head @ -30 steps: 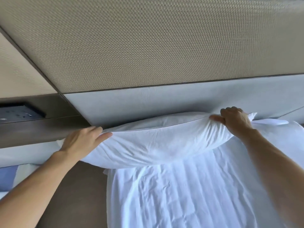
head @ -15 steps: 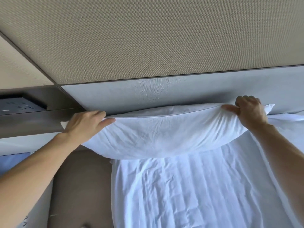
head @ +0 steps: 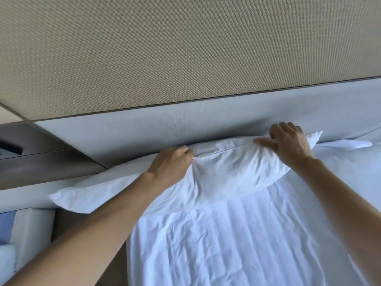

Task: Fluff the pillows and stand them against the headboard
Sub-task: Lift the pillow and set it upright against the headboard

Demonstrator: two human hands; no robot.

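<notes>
Lying on the wrinkled white bed sheet (head: 226, 244), the plump white fabric pillow (head: 226, 172) rested along the grey upholstered headboard (head: 165, 129). The left hand (head: 171, 164) had slid from the pillow's end to mid-seam, grip clamped on cloth; the right hand (head: 288, 145) still clutched the right end.

The bed (head: 115, 269) bears a creased white sheet (head: 226, 244) and 1 white pillow (head: 226, 172) at its head

The white pillow (head: 226, 172) I hold lies lengthwise along the grey headboard (head: 144, 137), seam edge up, plump on the right, its left end flat and limp.
</notes>
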